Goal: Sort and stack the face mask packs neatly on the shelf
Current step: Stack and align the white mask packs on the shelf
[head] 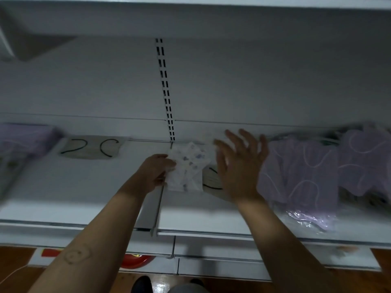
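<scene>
A white shelf (pixel 63 187) runs across the view, with a slotted upright rail (pixel 166 89) rising from its back edge; everything below is placed by that rail. Directly at the foot of the rail lies a white face mask pack (pixel 188 168) printed with small bluish marks, too blurred to read as any brand or text. The left hand (pixel 155 172), just left of the rail's foot, is closed on the left edge of that pack, fingers curled over it. The right hand (pixel 239 166), just right of the rail's foot, is spread wide with fingers apart, holding nothing, palm toward the shelf, beside the pack's right edge; whether it touches the pack cannot be told. Partly hidden under that hand is a cardboard label (pixel 211 180) with black handwritten strokes that cannot be read. Left of the rail, flat on the shelf, is another cardboard label (pixel 91 147) handwritten in black marker, reading roughly "2C". Far right of the rail is a loose heap of lilac mask packs (pixel 306 172) in clear wrap, white ear loops showing, and one more clear-wrapped pack (pixel 306 218) lies at the shelf's front edge. Far left of the rail sits a lilac stack (pixel 23 138), blurred.
</scene>
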`<action>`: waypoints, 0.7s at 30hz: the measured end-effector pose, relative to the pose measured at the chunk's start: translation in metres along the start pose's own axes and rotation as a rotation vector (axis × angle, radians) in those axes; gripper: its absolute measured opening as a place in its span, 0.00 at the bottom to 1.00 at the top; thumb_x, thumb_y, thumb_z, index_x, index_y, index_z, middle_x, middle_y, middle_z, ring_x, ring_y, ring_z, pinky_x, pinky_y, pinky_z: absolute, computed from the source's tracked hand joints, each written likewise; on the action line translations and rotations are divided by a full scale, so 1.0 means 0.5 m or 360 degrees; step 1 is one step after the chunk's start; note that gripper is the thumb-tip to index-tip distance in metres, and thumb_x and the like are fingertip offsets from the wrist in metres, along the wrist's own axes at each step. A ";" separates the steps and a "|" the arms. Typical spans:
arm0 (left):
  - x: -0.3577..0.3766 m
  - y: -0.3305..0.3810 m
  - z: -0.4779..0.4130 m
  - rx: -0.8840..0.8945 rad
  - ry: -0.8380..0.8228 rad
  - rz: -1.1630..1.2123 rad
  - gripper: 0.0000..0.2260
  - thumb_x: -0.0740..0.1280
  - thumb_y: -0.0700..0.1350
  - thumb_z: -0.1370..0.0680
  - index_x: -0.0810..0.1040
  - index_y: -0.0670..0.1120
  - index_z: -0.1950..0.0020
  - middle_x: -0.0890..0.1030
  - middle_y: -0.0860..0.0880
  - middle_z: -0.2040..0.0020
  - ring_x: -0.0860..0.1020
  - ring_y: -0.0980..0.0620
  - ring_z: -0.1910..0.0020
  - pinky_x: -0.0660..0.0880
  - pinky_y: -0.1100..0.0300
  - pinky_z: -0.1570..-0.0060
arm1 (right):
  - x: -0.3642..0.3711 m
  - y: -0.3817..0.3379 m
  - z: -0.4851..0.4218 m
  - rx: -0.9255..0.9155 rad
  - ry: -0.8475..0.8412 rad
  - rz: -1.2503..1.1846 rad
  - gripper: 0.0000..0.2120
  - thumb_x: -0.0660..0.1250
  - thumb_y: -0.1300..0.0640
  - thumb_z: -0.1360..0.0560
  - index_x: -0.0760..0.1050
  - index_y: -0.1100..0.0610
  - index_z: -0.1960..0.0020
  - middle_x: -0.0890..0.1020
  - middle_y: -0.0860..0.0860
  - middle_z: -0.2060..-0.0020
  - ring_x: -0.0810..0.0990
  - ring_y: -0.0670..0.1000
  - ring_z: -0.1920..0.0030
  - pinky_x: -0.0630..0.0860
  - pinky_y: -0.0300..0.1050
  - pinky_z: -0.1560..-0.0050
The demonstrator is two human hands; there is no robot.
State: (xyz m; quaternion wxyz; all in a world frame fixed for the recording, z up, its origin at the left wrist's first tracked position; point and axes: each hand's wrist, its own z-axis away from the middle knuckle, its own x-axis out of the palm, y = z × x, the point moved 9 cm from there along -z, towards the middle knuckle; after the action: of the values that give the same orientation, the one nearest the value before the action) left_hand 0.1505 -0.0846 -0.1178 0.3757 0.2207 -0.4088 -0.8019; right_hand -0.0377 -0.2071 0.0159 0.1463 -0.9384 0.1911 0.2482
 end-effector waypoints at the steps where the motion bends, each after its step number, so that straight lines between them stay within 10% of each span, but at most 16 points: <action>1: 0.009 -0.003 0.006 -0.0060 -0.0056 0.0070 0.05 0.68 0.44 0.22 0.77 0.44 0.49 0.79 0.43 0.59 0.78 0.49 0.70 0.76 0.63 0.71 | 0.018 -0.029 0.013 -0.0108 -0.0085 -0.0112 0.08 0.67 0.57 0.27 0.84 0.50 0.52 0.83 0.52 0.45 0.73 0.57 0.38 0.57 0.60 0.30; 4: 0.025 -0.012 0.005 -0.0203 -0.0227 0.0154 0.23 0.61 0.61 0.21 0.80 0.41 0.48 0.81 0.44 0.59 0.79 0.50 0.72 0.76 0.62 0.74 | 0.088 -0.082 0.081 -0.0324 -0.0497 -0.0283 0.12 0.68 0.59 0.33 0.85 0.50 0.52 0.82 0.57 0.43 0.69 0.57 0.38 0.64 0.57 0.34; 7: 0.035 -0.003 0.009 -0.0151 -0.0304 -0.0095 0.19 0.70 0.55 0.24 0.82 0.40 0.44 0.85 0.42 0.52 0.82 0.49 0.67 0.77 0.61 0.71 | 0.125 -0.080 0.134 -0.0310 -0.0830 -0.0314 0.17 0.71 0.59 0.35 0.84 0.46 0.49 0.81 0.55 0.41 0.67 0.56 0.38 0.75 0.56 0.41; 13: 0.039 0.013 -0.001 0.0110 -0.0229 -0.0326 0.16 0.76 0.40 0.31 0.81 0.41 0.44 0.85 0.42 0.51 0.83 0.43 0.56 0.81 0.55 0.62 | 0.137 -0.041 0.162 0.0320 -0.1479 -0.0654 0.35 0.62 0.65 0.26 0.59 0.42 0.24 0.53 0.45 0.23 0.48 0.47 0.24 0.50 0.44 0.25; 17: 0.037 0.055 0.028 0.0524 -0.0423 -0.0070 0.21 0.75 0.37 0.30 0.78 0.43 0.38 0.84 0.43 0.44 0.83 0.42 0.45 0.79 0.48 0.46 | 0.148 0.030 0.144 0.1544 -0.1035 -0.1677 0.35 0.66 0.64 0.25 0.57 0.46 0.23 0.69 0.41 0.34 0.71 0.40 0.34 0.74 0.44 0.40; 21: 0.034 0.111 0.081 0.0989 -0.0370 -0.0136 0.17 0.73 0.38 0.28 0.78 0.46 0.39 0.85 0.48 0.45 0.83 0.50 0.46 0.80 0.58 0.48 | 0.157 -0.001 0.098 0.1477 -0.1032 -0.1945 0.35 0.73 0.59 0.30 0.63 0.52 0.27 0.78 0.49 0.37 0.77 0.45 0.37 0.77 0.39 0.47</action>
State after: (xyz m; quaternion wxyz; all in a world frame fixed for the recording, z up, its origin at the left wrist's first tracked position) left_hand 0.1366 -0.0994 -0.0500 0.2073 0.2487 -0.6644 -0.6736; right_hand 0.0058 -0.2109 -0.0661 0.6749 -0.6031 -0.3206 0.2792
